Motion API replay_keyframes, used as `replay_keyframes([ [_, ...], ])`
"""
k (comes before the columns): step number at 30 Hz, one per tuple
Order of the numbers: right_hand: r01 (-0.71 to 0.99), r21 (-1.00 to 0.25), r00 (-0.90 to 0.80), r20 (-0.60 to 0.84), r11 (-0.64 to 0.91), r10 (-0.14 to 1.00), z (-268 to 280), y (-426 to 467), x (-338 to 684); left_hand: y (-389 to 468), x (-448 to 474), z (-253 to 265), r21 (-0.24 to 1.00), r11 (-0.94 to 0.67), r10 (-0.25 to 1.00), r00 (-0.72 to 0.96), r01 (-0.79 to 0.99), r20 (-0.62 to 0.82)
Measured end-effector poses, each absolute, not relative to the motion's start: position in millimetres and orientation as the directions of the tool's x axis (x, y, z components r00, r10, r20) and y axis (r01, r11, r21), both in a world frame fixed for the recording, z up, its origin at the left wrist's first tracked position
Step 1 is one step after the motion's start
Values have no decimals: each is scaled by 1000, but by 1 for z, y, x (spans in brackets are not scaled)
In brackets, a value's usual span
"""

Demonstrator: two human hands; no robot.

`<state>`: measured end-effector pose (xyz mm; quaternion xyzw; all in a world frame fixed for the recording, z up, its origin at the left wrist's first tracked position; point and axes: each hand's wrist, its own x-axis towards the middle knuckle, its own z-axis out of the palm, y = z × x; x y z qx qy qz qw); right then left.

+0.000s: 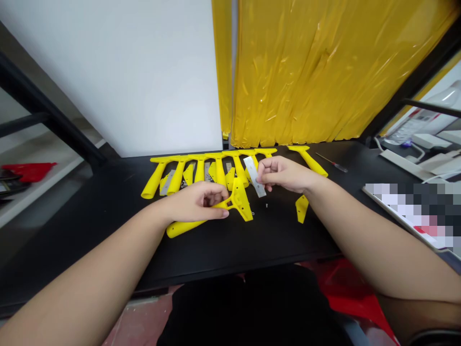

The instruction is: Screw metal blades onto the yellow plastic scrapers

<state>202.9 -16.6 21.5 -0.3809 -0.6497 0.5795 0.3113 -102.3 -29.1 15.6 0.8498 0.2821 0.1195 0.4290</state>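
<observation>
My left hand (201, 202) is closed round the neck of a yellow plastic scraper handle (242, 199), its wide head facing right and its round grip pointing left. Between the fingertips of my right hand (275, 173) is a flat silver metal blade (255, 178), tilted and apart from the handle's head. Behind both hands lies a row of similar yellow handles (154, 180), with metal blades, small yellow plates (188, 175) and screws among them. A loose yellow plate (301, 208) with holes rests below my right wrist. A tiny screw (267, 205) lies near the blade.
Another yellow handle (312, 162) and a thin screwdriver (333, 163) lie at the back right of the black table (201, 259). A tablet-like object (406, 216), partly blurred out, sits at the right. White and yellow sheets (288, 72) hang behind, between black frame posts (68, 115).
</observation>
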Motion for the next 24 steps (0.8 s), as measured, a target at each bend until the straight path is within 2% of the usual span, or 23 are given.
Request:
replay_keyframes([
  [4,78,-997,-523,-45,-4,851,8,-19,206,-30,-101,13,804,-452,597,801,387,-50],
  [11,5,-1000,-561,18,24,828,8,-25,206,-32,-99,13,786,-480,619,785,389,-11],
  [18,-96,-990,-498,-43,-105,866,9,-31,195,-34,-95,15,753,-512,649,760,413,25],
  [24,-149,-976,-516,-60,-158,854,12,-36,195,-34,-93,15,744,-515,664,747,426,31],
])
